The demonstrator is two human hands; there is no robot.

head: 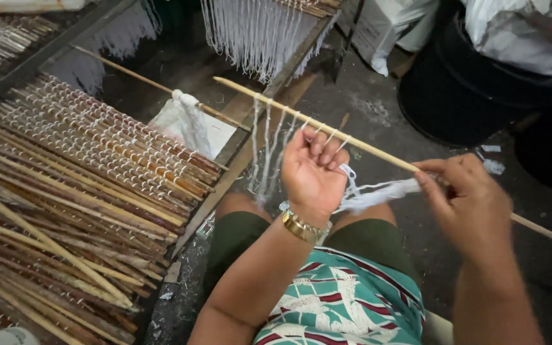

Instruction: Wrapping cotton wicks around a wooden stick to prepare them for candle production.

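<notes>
Stick (pixel 352 138) crosses above the lap; left hand (pixel 311 171) mid-stick, right hand (pixel 466 198) further right; stick pile (pixel 78 191) left; bucket (pixel 461 89) behind right.

Fingertips of the left hand (pixel 312 174) curled out of sight behind the thin stick (pixel 327 128); palm side not shown. Right hand (pixel 466 201) softened by blur, its grip on the stick hidden under the fingers. Bundle of white threads (pixel 372 195) smeared between the hands, single strands impossible to separate. Stack of wound sticks (pixel 78 191) cut off at the left and bottom edges. Hanging white fringe (pixel 257 32) cropped at the top. Black tub (pixel 461 89) partly beyond the frame, contents unseen. Both forearms cut off below.
</notes>
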